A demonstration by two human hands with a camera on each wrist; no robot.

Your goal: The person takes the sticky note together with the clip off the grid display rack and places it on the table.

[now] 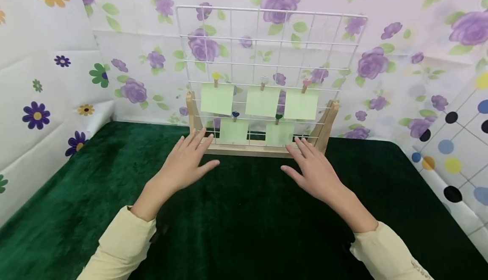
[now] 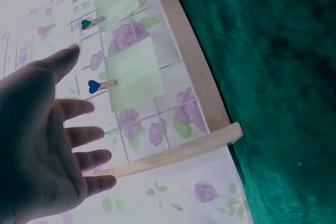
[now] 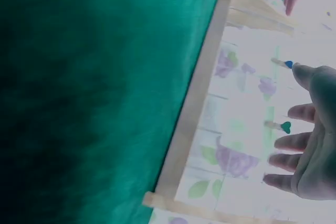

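Note:
A white wire grid [image 1: 267, 40] stands in a wooden base [image 1: 248, 149]. Several pale green paper notes [image 1: 217, 98] hang on it in two rows, each held by a small wooden clip with a coloured top, such as the yellow clip [image 1: 216, 76] and the pink heart clip [image 1: 306, 84]. In the left wrist view, a blue heart clip [image 2: 100, 85] holds one lower note. My left hand [image 1: 183, 161] is spread in front of the base's left part, holding nothing. Before its right part, my right hand [image 1: 314, 170] also has its fingers extended, nothing in them.
Dark green cloth [image 1: 244, 225] covers the table. Behind the grid rises a floral backdrop [image 1: 145, 47], with a flowered panel [image 1: 42, 89] on the left and a dotted panel [image 1: 461, 157] on the right. Wooden uprights [image 1: 327, 125] flank the grid.

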